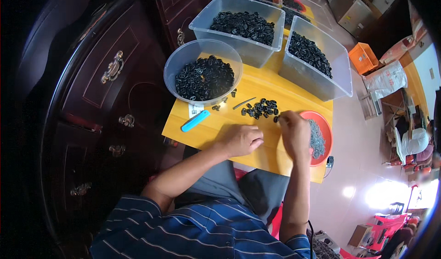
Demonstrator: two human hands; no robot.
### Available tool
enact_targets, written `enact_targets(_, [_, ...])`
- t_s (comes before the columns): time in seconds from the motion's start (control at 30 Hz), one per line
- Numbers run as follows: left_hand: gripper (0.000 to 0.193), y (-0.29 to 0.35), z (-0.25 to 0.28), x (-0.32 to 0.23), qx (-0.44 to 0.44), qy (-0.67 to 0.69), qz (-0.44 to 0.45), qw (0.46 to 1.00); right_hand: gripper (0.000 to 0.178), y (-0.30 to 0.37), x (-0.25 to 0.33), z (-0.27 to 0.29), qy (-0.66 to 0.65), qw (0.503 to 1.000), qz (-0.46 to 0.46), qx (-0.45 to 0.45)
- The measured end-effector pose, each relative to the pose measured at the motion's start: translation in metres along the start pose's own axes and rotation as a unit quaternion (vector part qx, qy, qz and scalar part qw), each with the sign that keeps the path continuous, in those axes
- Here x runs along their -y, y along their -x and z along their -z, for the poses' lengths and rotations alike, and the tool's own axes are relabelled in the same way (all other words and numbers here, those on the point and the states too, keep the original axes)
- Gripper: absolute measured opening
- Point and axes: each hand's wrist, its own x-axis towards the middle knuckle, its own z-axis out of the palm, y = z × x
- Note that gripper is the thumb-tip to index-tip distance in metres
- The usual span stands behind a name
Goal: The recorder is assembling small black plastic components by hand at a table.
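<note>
The left hand (243,140) rested over the surface (220,125), fingers curled; one could not tell whether it gripped anything. The right hand (295,131) was bent just beside the loose black parts (262,108), its grasp also impossible to make out. Those parts lay in a small pile ahead of and between both hands. A red bowl (327,135) of grey bits (316,139) stood just right of the right hand; a blue tool (195,121) lay left, near a round tub (171,73).

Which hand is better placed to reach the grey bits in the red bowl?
Probably the right hand: it's close beside the red bowl, while the left hand is farther off.
</note>
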Motion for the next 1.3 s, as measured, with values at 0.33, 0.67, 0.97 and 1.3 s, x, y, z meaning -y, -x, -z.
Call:
enact_targets(0.33, [0.015, -0.001, 0.000, 0.000, 0.001, -0.029, -0.003, 1.000, 0.018, -0.010, -0.001, -0.057, 0.113, 0.992, -0.028, 0.041])
enact_targets(0.67, [0.014, -0.001, 0.003, -0.001, -0.005, -0.016, 0.004, 1.000, 0.017, -0.011, 0.009, -0.049, 0.144, 0.981, -0.058, 0.115])
enact_targets(0.97, [0.013, -0.002, 0.002, -0.001, 0.000, -0.030, 0.007, 1.000, 0.017, -0.009, 0.000, -0.054, 0.099, 0.991, -0.043, 0.078])
enact_targets(1.3, [0.009, -0.004, 0.003, 0.002, -0.052, 0.054, 0.032, 0.997, 0.014, 0.010, 0.006, -0.040, 0.052, 0.994, -0.053, 0.077])
